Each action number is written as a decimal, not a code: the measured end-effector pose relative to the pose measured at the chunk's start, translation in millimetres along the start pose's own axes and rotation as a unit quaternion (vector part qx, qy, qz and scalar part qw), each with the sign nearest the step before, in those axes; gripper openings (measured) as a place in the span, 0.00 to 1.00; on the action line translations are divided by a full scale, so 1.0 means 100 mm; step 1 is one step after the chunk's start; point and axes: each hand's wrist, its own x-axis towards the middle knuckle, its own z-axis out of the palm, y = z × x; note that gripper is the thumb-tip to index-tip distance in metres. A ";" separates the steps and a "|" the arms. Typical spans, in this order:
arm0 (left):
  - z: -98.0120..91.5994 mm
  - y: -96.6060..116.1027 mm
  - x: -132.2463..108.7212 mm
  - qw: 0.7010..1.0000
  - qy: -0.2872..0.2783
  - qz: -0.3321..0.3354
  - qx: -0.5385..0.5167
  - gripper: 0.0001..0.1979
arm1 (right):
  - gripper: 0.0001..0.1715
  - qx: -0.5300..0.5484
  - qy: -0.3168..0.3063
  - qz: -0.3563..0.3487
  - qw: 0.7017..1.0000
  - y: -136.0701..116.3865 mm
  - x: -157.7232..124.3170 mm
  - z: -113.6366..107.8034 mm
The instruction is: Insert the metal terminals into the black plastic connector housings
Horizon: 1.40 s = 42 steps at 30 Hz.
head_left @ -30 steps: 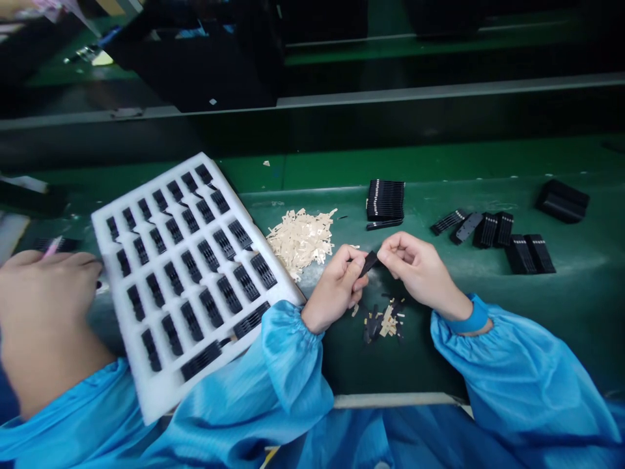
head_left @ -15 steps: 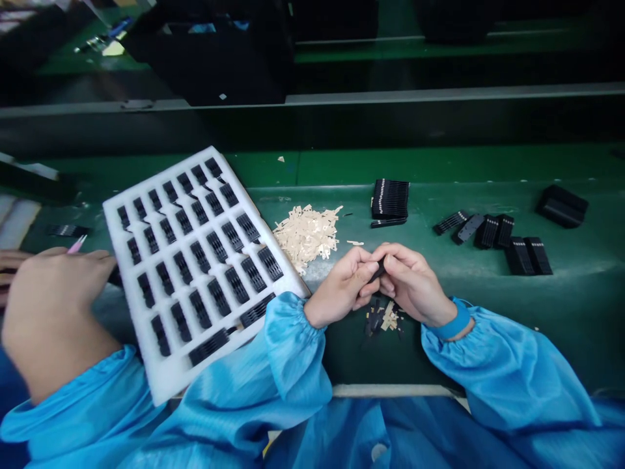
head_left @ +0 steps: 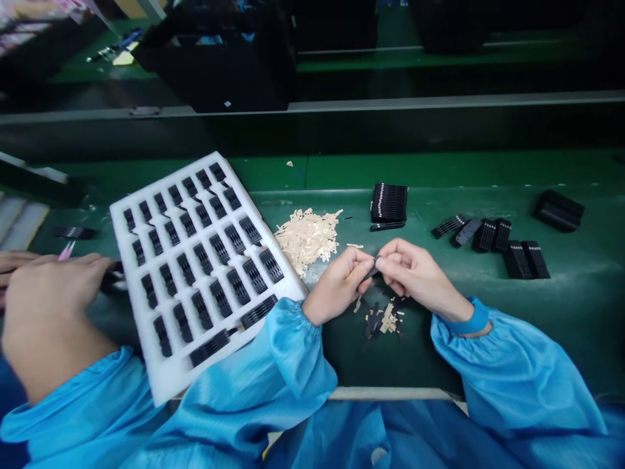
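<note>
My left hand (head_left: 339, 284) pinches a small black plastic part (head_left: 373, 266) between thumb and fingers. At the part's upper end, the thumb and fingertips of my right hand (head_left: 420, 277) are closed on it as well, covering much of it. Just below my hands lies a small heap of black and beige scraps (head_left: 388, 319). Left of them is a pile of thin beige pieces (head_left: 310, 238). Behind my hands, a row of thin black parts (head_left: 389, 203) stands packed together.
A white foam tray (head_left: 163, 381) with rows of black parts lies tilted at left. Beside it are a co-worker's hand (head_left: 53, 306) and pink tweezers (head_left: 67, 250). Black part stacks (head_left: 520, 259) and a black block (head_left: 559, 210) lie at right on the green bench.
My right hand has shifted its hold, its fingertips now pinching the black part's upper end. A beige piece now shows below my left hand. The whole view has shifted slightly.
</note>
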 end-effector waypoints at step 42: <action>-0.12 -0.12 0.19 0.961 0.256 0.084 -0.064 0.09 | 0.16 -0.201 0.128 -0.107 0.965 0.12 0.21 -0.23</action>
